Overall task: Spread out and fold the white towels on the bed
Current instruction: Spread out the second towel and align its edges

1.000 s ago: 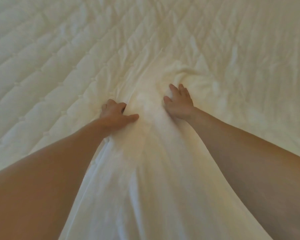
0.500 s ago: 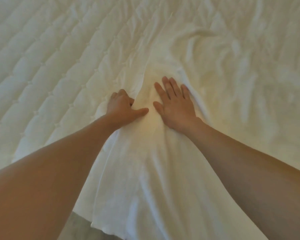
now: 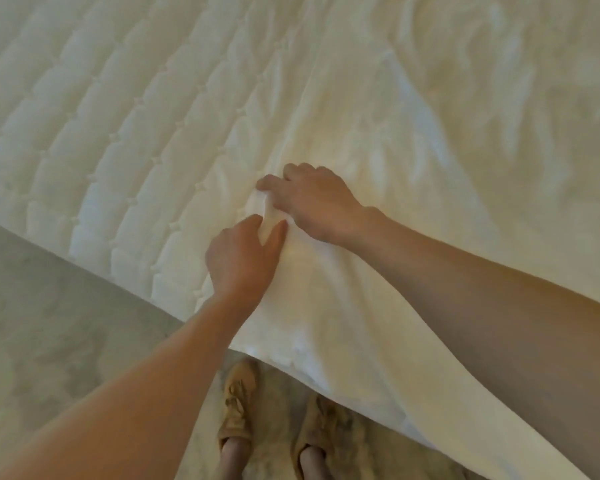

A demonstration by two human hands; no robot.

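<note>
Open quilted mattress [image 3: 101, 133] left of rumpled towel [image 3: 413, 161]

Soft, warm, even light; wide-angle view with smeared cloth.

The white towel [image 3: 343, 306] glows yellowish at its middle while the quilted bed [image 3: 101, 133] toward its left edge reads cooler; shadows are faint (darkest on the right forearm [image 3: 499, 323]). Wrinkles near the bed's far right corner are blurred, and the lens curves the quilting rows.
</note>
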